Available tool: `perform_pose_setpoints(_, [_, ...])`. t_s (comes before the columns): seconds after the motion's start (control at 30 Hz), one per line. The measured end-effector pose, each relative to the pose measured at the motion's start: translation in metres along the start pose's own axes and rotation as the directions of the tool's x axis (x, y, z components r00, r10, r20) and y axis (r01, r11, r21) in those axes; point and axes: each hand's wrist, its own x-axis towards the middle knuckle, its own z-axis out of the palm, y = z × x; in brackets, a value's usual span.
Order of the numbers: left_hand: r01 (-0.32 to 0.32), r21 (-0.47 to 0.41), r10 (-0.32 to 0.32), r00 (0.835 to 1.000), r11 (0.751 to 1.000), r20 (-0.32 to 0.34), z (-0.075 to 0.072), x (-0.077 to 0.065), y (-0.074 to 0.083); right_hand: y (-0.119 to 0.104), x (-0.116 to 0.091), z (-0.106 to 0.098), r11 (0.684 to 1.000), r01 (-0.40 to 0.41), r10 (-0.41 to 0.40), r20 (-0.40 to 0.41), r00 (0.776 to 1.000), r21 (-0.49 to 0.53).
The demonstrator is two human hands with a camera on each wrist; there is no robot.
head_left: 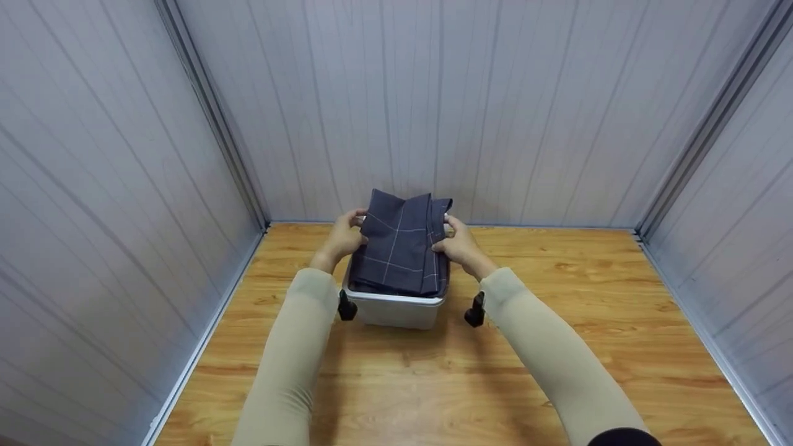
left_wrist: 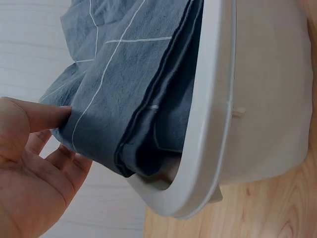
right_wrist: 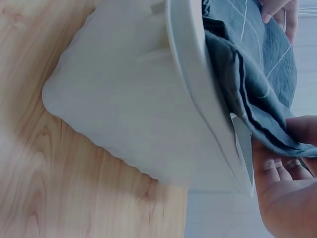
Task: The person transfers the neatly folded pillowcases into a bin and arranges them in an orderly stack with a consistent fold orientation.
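Observation:
A folded dark blue-grey cloth (head_left: 396, 244) with thin white checked lines lies in the mouth of a white plastic bin (head_left: 396, 313), its far end standing above the rim. On its left edge my left hand (head_left: 345, 238) pinches the fabric between thumb and fingers; the left wrist view shows the thumb on top and the fingers (left_wrist: 77, 166) beneath. My right hand (head_left: 461, 246) grips the opposite edge the same way, close to the bin's rim (right_wrist: 190, 74). What lies under the cloth inside the bin is mostly hidden.
The bin stands on a wood-grain floor (head_left: 396, 390), near the pale panelled back wall (head_left: 409, 111). Similar walls rise at left (head_left: 93, 217) and right (head_left: 737, 248). Black wrist-worn pieces (head_left: 474, 310) hang beside the bin.

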Motion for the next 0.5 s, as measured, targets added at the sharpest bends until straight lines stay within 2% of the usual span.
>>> perform_pose_setpoints(0.2, [-0.018,0.004,0.018,1.0,1.0,-0.007,0.001,0.002,-0.003,-0.002,-0.004,-0.005,1.0,0.007,-0.006,0.01,1.0,-0.017])
perform_pose_setpoints(0.4, [0.04,0.017,-0.04,0.999,0.999,0.003,-0.004,-0.002,-0.007,0.001,-0.005,-0.014,1.0,-0.011,0.011,-0.031,0.999,-0.011])
perform_pose_setpoints(0.5, [0.065,-0.002,-0.065,0.998,0.998,0.016,-0.006,-0.005,-0.009,0.005,-0.003,-0.02,1.0,-0.006,0.006,-0.035,0.999,0.025])
